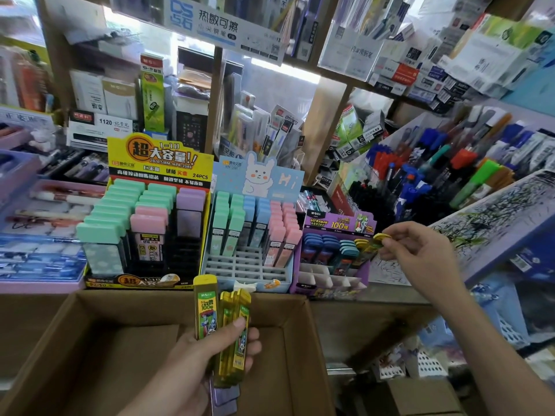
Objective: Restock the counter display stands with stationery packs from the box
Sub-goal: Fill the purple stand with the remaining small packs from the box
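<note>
Pinching a yellow pack (379, 239) by its cap, right hand (420, 250) grip hovers at purple stand (330, 291) right edge; tilted entry could miss the slot, topple neighbours. Left hand (210, 355) grip clasps spare packs (232, 325) above box (60, 340); loose fan may slip.

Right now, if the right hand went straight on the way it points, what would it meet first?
Probably the yellow packs in the purple stand; the right hand aims its pinched pack leftward there, though depth is unclear.
</note>
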The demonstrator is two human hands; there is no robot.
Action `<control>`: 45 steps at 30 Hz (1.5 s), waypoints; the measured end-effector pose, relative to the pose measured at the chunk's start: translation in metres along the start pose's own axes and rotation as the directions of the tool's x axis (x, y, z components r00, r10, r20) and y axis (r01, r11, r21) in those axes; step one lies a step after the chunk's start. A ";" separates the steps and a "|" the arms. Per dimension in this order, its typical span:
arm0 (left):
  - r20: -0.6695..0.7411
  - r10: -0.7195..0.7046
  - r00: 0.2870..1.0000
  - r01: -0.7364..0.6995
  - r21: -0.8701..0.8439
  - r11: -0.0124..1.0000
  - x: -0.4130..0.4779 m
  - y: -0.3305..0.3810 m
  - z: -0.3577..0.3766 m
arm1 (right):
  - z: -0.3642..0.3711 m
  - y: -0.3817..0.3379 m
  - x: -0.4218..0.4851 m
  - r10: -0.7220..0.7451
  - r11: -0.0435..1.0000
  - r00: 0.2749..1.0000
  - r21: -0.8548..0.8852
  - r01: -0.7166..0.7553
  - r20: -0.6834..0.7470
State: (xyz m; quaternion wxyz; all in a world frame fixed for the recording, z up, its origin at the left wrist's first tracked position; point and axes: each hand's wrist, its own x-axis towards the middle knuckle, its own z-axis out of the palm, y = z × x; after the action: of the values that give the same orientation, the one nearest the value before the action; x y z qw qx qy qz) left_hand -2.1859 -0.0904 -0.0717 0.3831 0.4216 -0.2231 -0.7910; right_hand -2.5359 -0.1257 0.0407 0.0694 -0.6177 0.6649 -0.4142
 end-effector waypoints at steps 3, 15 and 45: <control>0.019 -0.003 1.000 0.003 -0.008 1.000 -0.001 0.000 0.001 | 0.004 0.001 0.000 0.000 1.000 1.000 -0.019 0.001 0.016; 0.065 0.005 0.998 -0.004 -0.013 1.000 -0.002 0.000 0.000 | 0.023 0.017 0.001 -0.095 0.956 0.994 -0.272 0.107 0.055; 0.012 0.012 1.000 -0.014 0.095 0.995 -0.005 -0.002 0.008 | 0.133 -0.091 -0.091 0.195 0.773 0.816 0.427 -0.469 0.544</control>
State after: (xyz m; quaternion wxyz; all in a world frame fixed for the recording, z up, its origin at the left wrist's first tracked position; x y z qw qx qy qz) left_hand -2.1922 -0.0846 -0.0661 0.3665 0.4335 -0.2654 -0.7793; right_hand -2.3660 -0.0983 -0.0256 0.4744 -0.5214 0.5837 -0.4029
